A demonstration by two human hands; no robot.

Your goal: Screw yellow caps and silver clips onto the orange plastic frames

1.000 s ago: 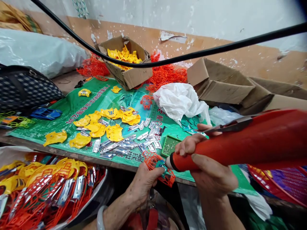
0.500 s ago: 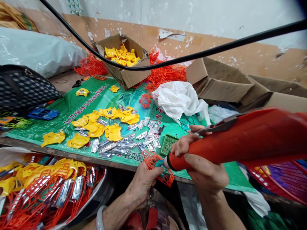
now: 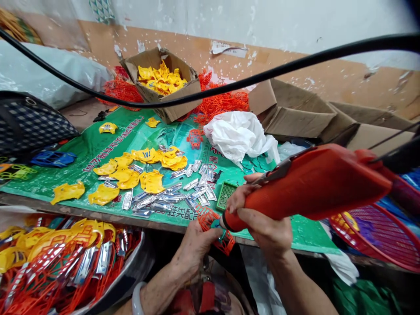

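power tool (image 3: 311,186): matt red plastic | frame (image 3: 215,229): orange plastic (lattice) | strips (image 3: 164,201): shiny metal | box (image 3: 164,89): cardboard

The green printed sheet (image 3: 108,144) spread over the surface carries lines of Chinese characters: a red row runs diagonally along its left part, and white characters stand near the front edge, upside down from this side and half covered by silver metal pieces (image 3: 164,199). More red characters sit by the white plastic bag (image 3: 238,133). None is sharp enough to read with certainty.
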